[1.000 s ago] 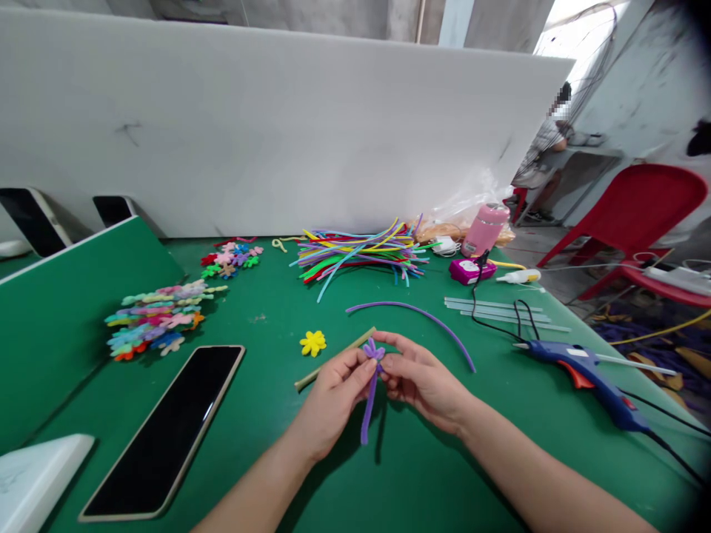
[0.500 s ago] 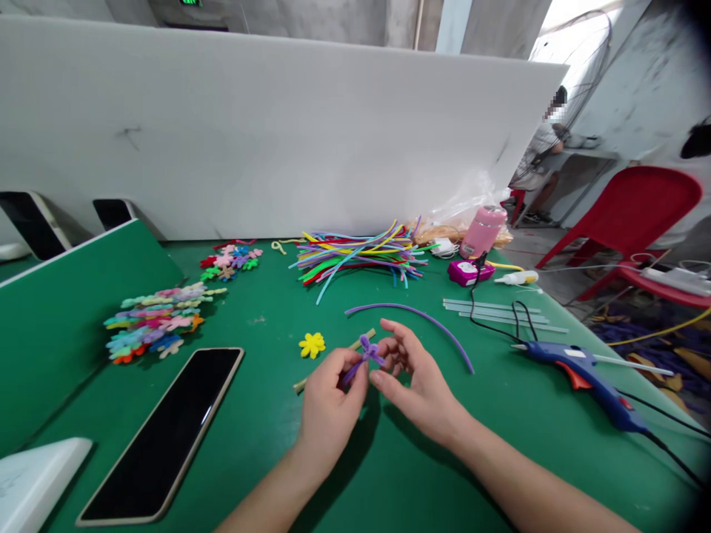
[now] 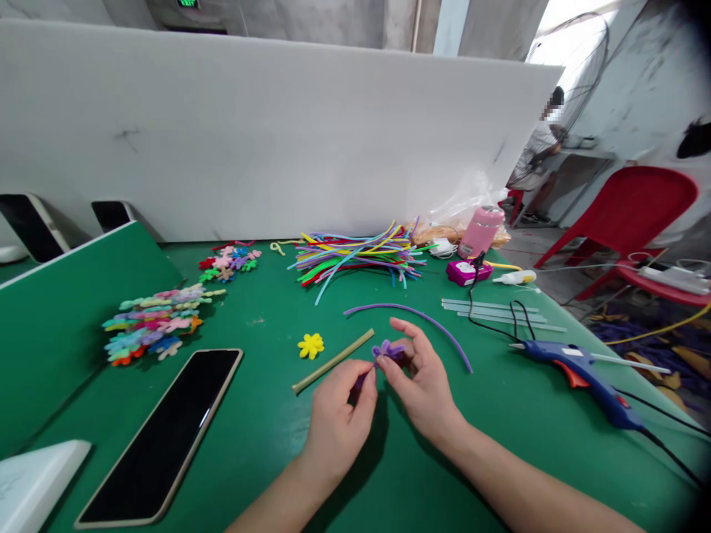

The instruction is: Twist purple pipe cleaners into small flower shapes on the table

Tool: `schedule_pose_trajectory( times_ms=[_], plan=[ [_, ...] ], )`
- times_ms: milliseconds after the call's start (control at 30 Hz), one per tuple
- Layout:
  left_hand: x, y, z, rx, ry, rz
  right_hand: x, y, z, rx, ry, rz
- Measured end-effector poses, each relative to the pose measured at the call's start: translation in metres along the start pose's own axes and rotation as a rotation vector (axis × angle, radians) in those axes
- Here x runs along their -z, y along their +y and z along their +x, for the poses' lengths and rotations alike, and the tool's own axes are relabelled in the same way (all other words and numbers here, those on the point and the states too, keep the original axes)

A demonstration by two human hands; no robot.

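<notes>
In the head view, a small purple flower (image 3: 384, 349) of fuzzy wire was held up between both hands, above the green table (image 3: 261, 437). It was pinched at its lower edge by the left hand (image 3: 341, 414), thumb and forefinger closed together; a darker purple bit was partly hidden behind that thumb. The petals were gripped on the other side by the right hand (image 3: 421, 389) — the thumb pressed to the near face, the forefinger raised clear. How the remaining right fingers were placed behind the flower could not be told.

Just beyond the left hand, a thin tan stick (image 3: 333, 362) was laid slantwise, with a yellow flower (image 3: 309, 346) beside it. A curved purple wire (image 3: 434, 321) was set beyond the right hand, and a mixed heap of wires (image 3: 358, 255) was piled farther back. To the right, a blue glue gun (image 3: 603, 390) was seen near some clear sticks (image 3: 494, 313); a phone (image 3: 164, 437) was placed face up at left.
</notes>
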State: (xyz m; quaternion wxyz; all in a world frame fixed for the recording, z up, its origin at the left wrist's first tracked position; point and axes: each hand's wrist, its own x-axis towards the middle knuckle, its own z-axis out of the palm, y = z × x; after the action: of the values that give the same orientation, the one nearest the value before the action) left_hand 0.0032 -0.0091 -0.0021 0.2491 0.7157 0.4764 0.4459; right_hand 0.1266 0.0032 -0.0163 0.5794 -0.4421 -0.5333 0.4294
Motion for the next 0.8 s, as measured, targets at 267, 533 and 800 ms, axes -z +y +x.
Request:
schedule_pose_trajectory(
  times_ms=[267,533,800],
  plan=[
    [0.002,-0.001,0.007,0.536,-0.131,-0.652,0.013,-0.006,0.011,-0.071,-0.196,0.085],
    [0.003,-0.009,0.010,0.669,-0.277,-0.985,0.029,-0.013,0.021,-0.196,-0.422,0.225],
    [0.002,-0.016,0.007,0.538,-0.308,-0.764,0.034,-0.012,0.025,-0.241,-0.533,0.145]
  ],
)
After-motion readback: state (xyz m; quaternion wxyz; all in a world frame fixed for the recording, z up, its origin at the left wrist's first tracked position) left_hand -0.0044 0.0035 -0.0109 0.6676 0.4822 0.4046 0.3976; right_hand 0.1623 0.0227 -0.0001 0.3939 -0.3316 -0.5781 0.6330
